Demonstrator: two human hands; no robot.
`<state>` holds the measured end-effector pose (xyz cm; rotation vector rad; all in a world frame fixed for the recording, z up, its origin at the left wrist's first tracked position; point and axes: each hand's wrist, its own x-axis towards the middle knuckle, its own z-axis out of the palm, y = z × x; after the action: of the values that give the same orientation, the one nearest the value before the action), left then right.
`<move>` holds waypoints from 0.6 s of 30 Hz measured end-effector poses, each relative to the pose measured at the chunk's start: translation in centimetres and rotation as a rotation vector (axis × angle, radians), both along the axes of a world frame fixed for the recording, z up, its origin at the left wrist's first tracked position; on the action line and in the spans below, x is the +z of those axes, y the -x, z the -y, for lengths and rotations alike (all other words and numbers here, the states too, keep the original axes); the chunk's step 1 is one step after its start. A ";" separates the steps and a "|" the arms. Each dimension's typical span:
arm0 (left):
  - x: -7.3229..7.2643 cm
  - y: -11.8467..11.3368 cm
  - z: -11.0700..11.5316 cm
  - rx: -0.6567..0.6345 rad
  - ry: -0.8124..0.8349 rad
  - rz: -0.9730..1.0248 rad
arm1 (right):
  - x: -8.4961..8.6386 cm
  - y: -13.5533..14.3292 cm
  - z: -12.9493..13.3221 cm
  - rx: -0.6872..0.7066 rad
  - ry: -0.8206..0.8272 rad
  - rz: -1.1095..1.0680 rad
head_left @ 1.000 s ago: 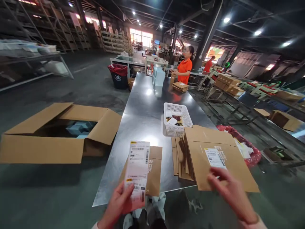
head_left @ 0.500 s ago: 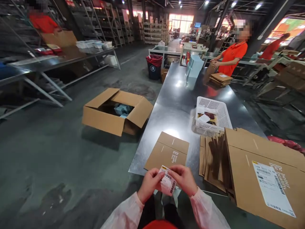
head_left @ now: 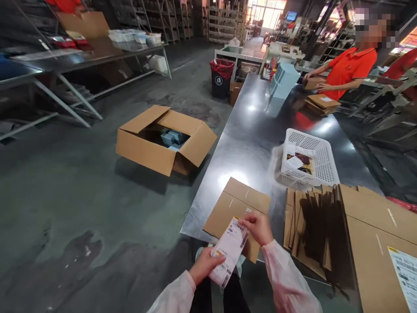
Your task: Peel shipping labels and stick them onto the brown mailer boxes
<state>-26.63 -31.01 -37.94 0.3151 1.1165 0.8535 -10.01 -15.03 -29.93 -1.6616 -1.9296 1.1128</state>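
Observation:
A white printed shipping label (head_left: 230,250) is stretched out between my two hands. Its lower left edge is pinched by my left hand (head_left: 206,265), thumb on top. My right hand (head_left: 259,228) grips the upper right corner with fingertips. Just beyond the label, a flat brown cardboard mailer box (head_left: 224,202) lies on the near end of the metal table (head_left: 243,143); the label and right hand cover part of it. Right of it stands a row of folded cardboard boxes (head_left: 308,230), and the large one (head_left: 368,243) in front bears a similar label (head_left: 405,274).
A white basket (head_left: 325,161) with small packed items stands on the table. Farther back are light blue boxes (head_left: 283,82) and stacked flat cardboard (head_left: 322,104), near a co-worker in orange (head_left: 350,71). An open carton (head_left: 146,152) holding blue boxes is left of the table; a bin (head_left: 221,80) stands behind.
The label, folded small between both hands before, is now opened out to full length. My right hand has moved up and right, and the view has shifted down and right.

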 end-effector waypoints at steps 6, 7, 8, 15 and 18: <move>-3.1 0.5 2.3 0.035 0.111 -0.006 | -4.6 0.3 -4.1 -0.033 -0.154 0.228; -3.6 0.4 2.3 0.047 0.124 -0.019 | -5.9 0.5 -4.1 -0.033 -0.170 0.246; -4.0 0.3 2.4 0.057 0.133 -0.029 | -7.0 0.7 -4.0 -0.032 -0.191 0.265; -5.7 -0.1 3.3 0.070 0.162 -0.033 | -10.6 0.5 -2.6 0.004 -0.328 0.387; -5.9 0.2 4.5 0.057 0.181 -0.036 | -10.9 0.7 -1.9 -0.004 -0.349 0.422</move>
<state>-26.80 -35.53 -43.81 0.1490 1.2318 0.7926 -10.71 -13.12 -40.82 -1.7937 -2.2089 0.4025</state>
